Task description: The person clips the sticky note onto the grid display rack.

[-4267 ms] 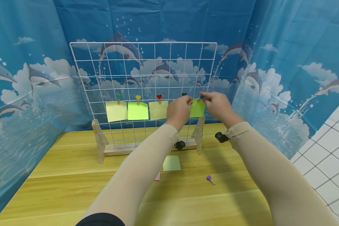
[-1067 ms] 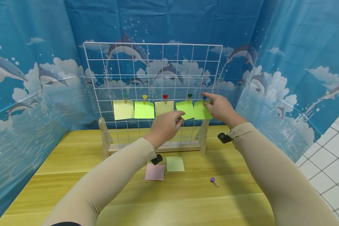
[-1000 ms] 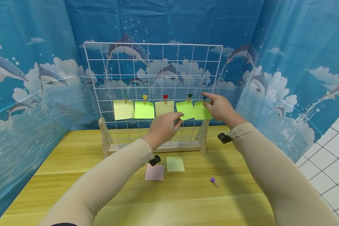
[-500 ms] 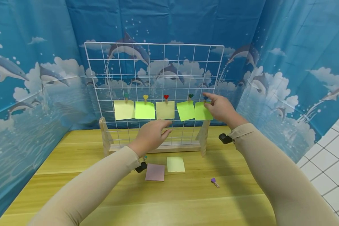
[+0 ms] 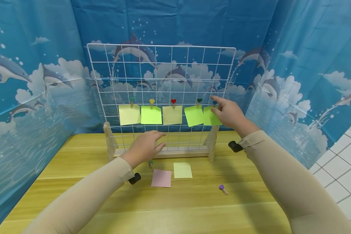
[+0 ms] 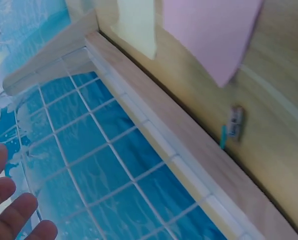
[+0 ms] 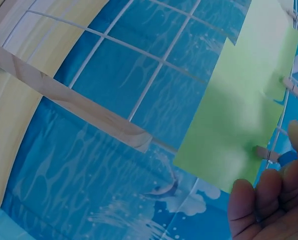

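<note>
Sticky notes hang in a row on a white wire grid (image 5: 179, 78), each under a small clothespin with a heart. My right hand (image 5: 231, 113) is at the rightmost green note (image 5: 211, 117); its thumb and index finger are spread either side of the blue-heart clothespin (image 7: 269, 154), without a clear pinch. Left of that note hang another green note (image 5: 194, 116), a dull yellow one (image 5: 172, 115), a bright green one (image 5: 151, 115) and a pale yellow one (image 5: 129, 115). My left hand (image 5: 144, 146) hovers before the grid's lower part, fingers extended, holding nothing.
On the wooden table (image 5: 193, 211) lie a pink note (image 5: 161, 178), a pale yellow note (image 5: 182, 170), a purple-heart clothespin (image 5: 223, 189) and a teal-topped clothespin (image 6: 233, 122). A wooden stand (image 5: 175, 152) holds the grid. Dolphin-print curtains surround the back and sides.
My left hand has left the hanging green notes and moved down and left, uncovering the pink note and the teal-topped clothespin. The right hand's thumb and index finger have spread at the blue-heart clothespin.
</note>
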`<state>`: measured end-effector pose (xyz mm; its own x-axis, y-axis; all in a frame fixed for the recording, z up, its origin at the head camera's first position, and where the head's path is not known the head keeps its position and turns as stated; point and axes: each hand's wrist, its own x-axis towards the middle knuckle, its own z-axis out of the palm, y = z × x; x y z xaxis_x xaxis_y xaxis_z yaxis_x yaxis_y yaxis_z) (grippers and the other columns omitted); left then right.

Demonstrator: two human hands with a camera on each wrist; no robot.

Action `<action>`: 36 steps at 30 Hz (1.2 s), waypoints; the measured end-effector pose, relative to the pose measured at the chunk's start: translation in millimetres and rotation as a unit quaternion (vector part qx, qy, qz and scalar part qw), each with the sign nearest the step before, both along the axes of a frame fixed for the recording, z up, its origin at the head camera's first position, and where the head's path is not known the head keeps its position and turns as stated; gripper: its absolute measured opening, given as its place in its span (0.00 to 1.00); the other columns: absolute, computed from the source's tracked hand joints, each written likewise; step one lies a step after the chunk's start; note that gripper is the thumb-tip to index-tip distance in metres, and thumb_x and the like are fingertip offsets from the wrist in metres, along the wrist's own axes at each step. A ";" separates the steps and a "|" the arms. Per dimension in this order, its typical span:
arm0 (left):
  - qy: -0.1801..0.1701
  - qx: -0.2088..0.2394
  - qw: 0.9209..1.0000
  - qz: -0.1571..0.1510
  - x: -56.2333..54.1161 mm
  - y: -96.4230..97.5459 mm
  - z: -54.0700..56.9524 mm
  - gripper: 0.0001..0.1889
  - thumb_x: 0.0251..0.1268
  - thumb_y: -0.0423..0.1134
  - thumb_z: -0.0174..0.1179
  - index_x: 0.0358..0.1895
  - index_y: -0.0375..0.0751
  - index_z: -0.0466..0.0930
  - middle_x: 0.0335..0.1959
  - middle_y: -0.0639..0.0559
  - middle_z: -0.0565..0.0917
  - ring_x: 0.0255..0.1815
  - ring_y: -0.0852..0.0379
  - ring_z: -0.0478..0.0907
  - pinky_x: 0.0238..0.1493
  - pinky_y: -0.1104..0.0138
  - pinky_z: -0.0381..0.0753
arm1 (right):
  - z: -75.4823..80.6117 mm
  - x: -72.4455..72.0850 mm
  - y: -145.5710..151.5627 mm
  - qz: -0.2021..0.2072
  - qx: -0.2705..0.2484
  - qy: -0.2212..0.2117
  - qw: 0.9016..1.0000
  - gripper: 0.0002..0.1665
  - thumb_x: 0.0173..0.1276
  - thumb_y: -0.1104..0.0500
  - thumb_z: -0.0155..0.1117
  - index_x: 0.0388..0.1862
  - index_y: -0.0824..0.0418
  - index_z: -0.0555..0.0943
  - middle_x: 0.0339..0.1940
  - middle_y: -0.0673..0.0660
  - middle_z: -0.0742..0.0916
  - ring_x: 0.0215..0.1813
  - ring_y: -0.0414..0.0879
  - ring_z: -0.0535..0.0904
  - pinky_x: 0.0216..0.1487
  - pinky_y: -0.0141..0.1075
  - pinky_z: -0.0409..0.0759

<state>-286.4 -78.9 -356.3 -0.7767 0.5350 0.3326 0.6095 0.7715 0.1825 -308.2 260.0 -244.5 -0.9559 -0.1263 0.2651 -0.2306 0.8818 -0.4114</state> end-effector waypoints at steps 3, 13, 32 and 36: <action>-0.011 -0.005 1.000 0.008 0.7 -6.6 -4.4 0.26 0.81 0.52 0.59 0.74 0.46 0.76 0.70 0.47 0.81 0.70 0.45 0.80 0.70 0.49 0.80 | -2.9 5.4 1.0 0.007 -0.002 0.032 0.999 0.38 0.85 0.52 0.56 0.88 0.46 0.56 0.20 0.56 0.75 0.20 0.49 0.64 0.23 0.42 0.66; -0.042 -0.018 0.998 0.032 3.2 -23.6 -18.8 0.27 0.79 0.55 0.60 0.74 0.46 0.76 0.72 0.48 0.80 0.74 0.44 0.76 0.75 0.47 0.74 | -12.4 26.0 3.3 0.044 -0.014 0.075 0.996 0.39 0.83 0.52 0.59 0.87 0.47 0.58 0.19 0.56 0.76 0.18 0.50 0.66 0.21 0.41 0.67; -0.102 -0.039 0.993 0.037 16.2 -36.4 -40.2 0.34 0.75 0.58 0.64 0.77 0.46 0.72 0.76 0.46 0.75 0.76 0.41 0.73 0.76 0.42 0.71 | -49.0 56.3 16.7 0.085 0.009 0.026 0.996 0.38 0.83 0.52 0.61 0.86 0.54 0.62 0.28 0.53 0.81 0.23 0.47 0.70 0.27 0.41 0.71; -0.109 -0.039 0.993 0.038 18.0 -37.0 -43.3 0.35 0.75 0.58 0.64 0.78 0.46 0.71 0.77 0.45 0.74 0.77 0.40 0.72 0.77 0.41 0.69 | -57.8 58.6 17.6 0.092 0.014 0.013 0.996 0.38 0.82 0.54 0.62 0.85 0.55 0.63 0.31 0.54 0.83 0.24 0.46 0.71 0.28 0.39 0.71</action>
